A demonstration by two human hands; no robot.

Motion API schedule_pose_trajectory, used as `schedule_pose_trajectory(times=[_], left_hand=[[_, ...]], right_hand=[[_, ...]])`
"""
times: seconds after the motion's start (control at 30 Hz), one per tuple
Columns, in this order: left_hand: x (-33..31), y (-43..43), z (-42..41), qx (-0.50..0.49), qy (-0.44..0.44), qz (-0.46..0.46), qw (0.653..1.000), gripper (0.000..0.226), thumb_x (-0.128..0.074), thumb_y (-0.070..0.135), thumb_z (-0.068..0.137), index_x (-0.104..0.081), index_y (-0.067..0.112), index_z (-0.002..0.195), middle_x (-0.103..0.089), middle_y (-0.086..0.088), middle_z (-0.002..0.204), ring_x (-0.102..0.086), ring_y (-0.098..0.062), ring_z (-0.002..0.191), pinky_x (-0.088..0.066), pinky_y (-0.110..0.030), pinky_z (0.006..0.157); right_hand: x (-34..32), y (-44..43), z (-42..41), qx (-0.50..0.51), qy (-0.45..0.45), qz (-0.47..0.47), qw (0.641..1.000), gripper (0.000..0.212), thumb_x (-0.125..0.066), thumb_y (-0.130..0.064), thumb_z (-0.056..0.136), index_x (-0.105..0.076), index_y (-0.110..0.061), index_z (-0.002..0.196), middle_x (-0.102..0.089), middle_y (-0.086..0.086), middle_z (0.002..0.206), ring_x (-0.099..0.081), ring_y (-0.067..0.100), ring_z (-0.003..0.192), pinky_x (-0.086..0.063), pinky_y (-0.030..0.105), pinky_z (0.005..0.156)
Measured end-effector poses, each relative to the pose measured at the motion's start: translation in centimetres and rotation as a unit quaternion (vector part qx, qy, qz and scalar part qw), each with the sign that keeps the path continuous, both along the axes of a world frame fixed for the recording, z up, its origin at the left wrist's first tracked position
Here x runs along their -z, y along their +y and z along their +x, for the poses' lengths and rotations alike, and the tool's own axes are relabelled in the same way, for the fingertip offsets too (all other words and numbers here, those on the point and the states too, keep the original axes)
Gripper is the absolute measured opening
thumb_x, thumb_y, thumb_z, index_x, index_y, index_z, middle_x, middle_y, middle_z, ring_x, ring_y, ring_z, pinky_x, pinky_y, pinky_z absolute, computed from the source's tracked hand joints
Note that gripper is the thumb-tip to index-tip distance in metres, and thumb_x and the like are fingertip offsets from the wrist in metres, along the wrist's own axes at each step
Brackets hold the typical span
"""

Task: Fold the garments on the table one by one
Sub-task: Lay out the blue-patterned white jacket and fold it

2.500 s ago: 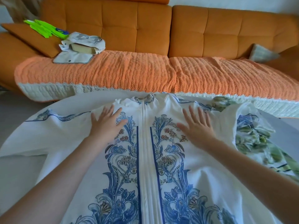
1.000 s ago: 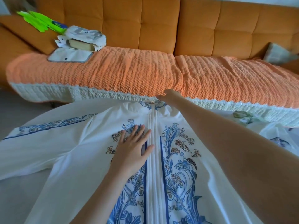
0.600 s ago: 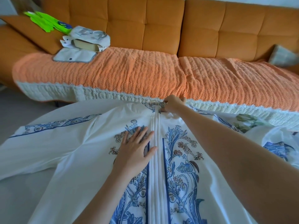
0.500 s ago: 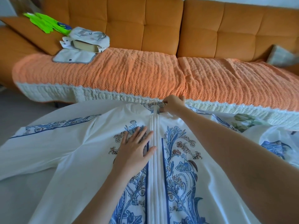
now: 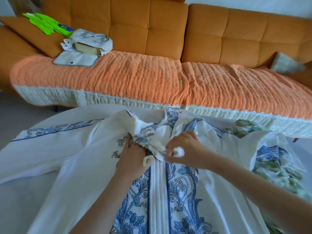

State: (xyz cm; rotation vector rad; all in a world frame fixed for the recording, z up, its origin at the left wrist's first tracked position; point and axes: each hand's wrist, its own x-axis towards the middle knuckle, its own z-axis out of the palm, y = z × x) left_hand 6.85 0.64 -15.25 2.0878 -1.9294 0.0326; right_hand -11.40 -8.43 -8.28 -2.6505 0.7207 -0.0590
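The white garment [image 5: 81,159] with the blue floral print lies spread front-up on the pale round table [image 5: 76,113], its sleeves stretched out to both sides. A white pleated strip [image 5: 158,191] runs down the middle of the garment. At the top of that strip, the neck area is pulled up into a crumpled heap.

The right hand [image 5: 185,151] sits at the heap's right side, with its fingers curled in and pinching a fold of white cloth at the head of the strip. The left hand [image 5: 133,156] lies on the garment just left of the strip. Its fingertips are buried in the bunched cloth, so I cannot tell whether they clasp it. A small white loop [image 5: 146,161] of the garment shows between the two hands.

A second garment [image 5: 278,168], printed in green and blue, lies crumpled against the first garment's right edge.

Beyond the garment's neck end stands an orange sofa [image 5: 152,31], its seat covered by a textured orange throw [image 5: 118,78] with a cream border. On the sofa, far left of the garment's neck, are a stack of folded pale cloth [image 5: 87,43] and a bright green item [image 5: 43,24]. A grey cushion [image 5: 285,65] lies far right.
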Motion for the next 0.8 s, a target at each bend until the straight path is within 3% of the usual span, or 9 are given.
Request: schedule_pose_trajectory(times=[0.1, 0.2, 0.27, 0.37, 0.43, 0.5, 0.6, 0.7, 0.8], left_hand=[[-0.1, 0.3, 0.1, -0.014, -0.013, 0.025, 1.0, 0.027, -0.05, 0.025, 0.085, -0.07, 0.017, 0.102, -0.07, -0.002, 0.1, -0.054, -0.026, 0.116, -0.014, -0.051, 0.116], [-0.1, 0.1, -0.1, -0.028, 0.016, 0.01, 0.999, 0.026, -0.052, 0.021, 0.089, -0.068, 0.018, 0.109, -0.065, -0.002, 0.117, -0.042, -0.025, 0.129, -0.007, -0.046, 0.118], [-0.3, 0.1, -0.3, -0.036, 0.056, 0.003, 0.998, 0.025, -0.051, 0.012, 0.089, -0.068, 0.016, 0.107, -0.062, -0.003, 0.12, -0.039, -0.025, 0.13, -0.009, -0.045, 0.118], [-1.6, 1.6, 0.5, -0.061, 0.078, -0.028, 0.995, 0.022, -0.051, 0.006, 0.09, -0.066, 0.02, 0.08, -0.064, 0.002, 0.089, -0.054, -0.02, 0.1, -0.027, -0.041, 0.111], [-3.0, 3.2, 1.8, -0.13, 0.144, -0.107, 0.975, 0.026, -0.051, 0.003, 0.09, -0.07, 0.02, 0.085, -0.067, 0.004, 0.089, -0.058, -0.016, 0.089, -0.043, -0.034, 0.094], [-4.0, 4.7, 2.4, -0.169, 0.162, -0.177, 0.956, 0.024, -0.049, 0.016, 0.093, -0.068, 0.024, 0.105, -0.067, 0.008, 0.105, -0.059, -0.016, 0.101, -0.043, -0.032, 0.091], [-3.8, 6.4, 1.2, -0.113, 0.139, 0.01, 0.984, 0.054, -0.018, 0.057, 0.094, -0.033, 0.038, 0.142, -0.03, 0.017, 0.147, -0.024, -0.011, 0.141, -0.009, -0.039, 0.116], [-1.8, 7.5, 0.6, -0.077, 0.074, 0.185, 0.977, 0.079, 0.02, 0.079, 0.068, 0.019, 0.045, 0.14, 0.03, 0.013, 0.146, 0.028, -0.015, 0.139, 0.018, -0.046, 0.112], [-0.8, 7.4, 1.1, -0.075, 0.057, 0.225, 0.97, 0.076, 0.02, 0.078, 0.069, 0.018, 0.046, 0.138, 0.035, 0.009, 0.147, 0.035, -0.016, 0.134, 0.023, -0.049, 0.108]], right_hand=[[-2.3, -2.1, 1.2, 0.115, -0.141, 0.052, 0.982, 0.026, -0.059, -0.034, 0.087, -0.062, -0.019, 0.107, -0.064, -0.007, 0.106, -0.058, 0.004, 0.089, -0.049, 0.029, 0.094], [-2.7, -5.0, 4.3, 0.185, -0.058, 0.038, 0.98, 0.054, -0.058, -0.041, 0.088, -0.047, -0.016, 0.134, -0.053, 0.005, 0.134, -0.059, 0.018, 0.105, -0.044, 0.025, 0.088], [-1.4, -6.6, 6.5, 0.233, 0.002, 0.055, 0.971, 0.064, -0.056, -0.047, 0.088, -0.04, -0.013, 0.139, -0.053, 0.011, 0.131, -0.059, 0.025, 0.106, -0.048, 0.031, 0.087], [1.1, -8.6, 8.6, 0.296, 0.077, -0.005, 0.952, 0.067, -0.052, -0.059, 0.085, -0.044, -0.011, 0.13, -0.056, 0.011, 0.121, -0.055, 0.026, 0.108, -0.05, 0.038, 0.09], [2.5, -9.5, 9.2, 0.318, 0.095, -0.049, 0.942, 0.064, -0.053, -0.057, 0.086, -0.049, -0.009, 0.127, -0.05, 0.012, 0.129, -0.045, 0.028, 0.122, -0.039, 0.04, 0.103], [3.4, -10.0, 9.8, 0.339, 0.04, -0.068, 0.937, 0.035, -0.053, -0.037, 0.091, -0.058, -0.009, 0.111, -0.057, 0.011, 0.115, -0.047, 0.028, 0.119, -0.032, 0.037, 0.105], [2.5, -9.5, 9.9, 0.369, -0.086, -0.098, 0.92, 0.02, -0.048, -0.016, 0.09, -0.067, -0.013, 0.087, -0.067, 0.005, 0.089, -0.053, 0.025, 0.101, -0.026, 0.035, 0.1], [-0.9, -7.8, 9.0, 0.355, -0.254, -0.071, 0.897, 0.017, -0.053, -0.025, 0.091, -0.069, -0.018, 0.091, -0.069, 0.002, 0.088, -0.055, 0.025, 0.096, -0.036, 0.042, 0.097], [-4.1, -2.8, 6.6, 0.284, -0.42, -0.033, 0.861, 0.008, -0.053, -0.027, 0.092, -0.059, -0.022, 0.09, -0.063, -0.002, 0.082, -0.058, 0.024, 0.086, -0.047, 0.044, 0.081]])
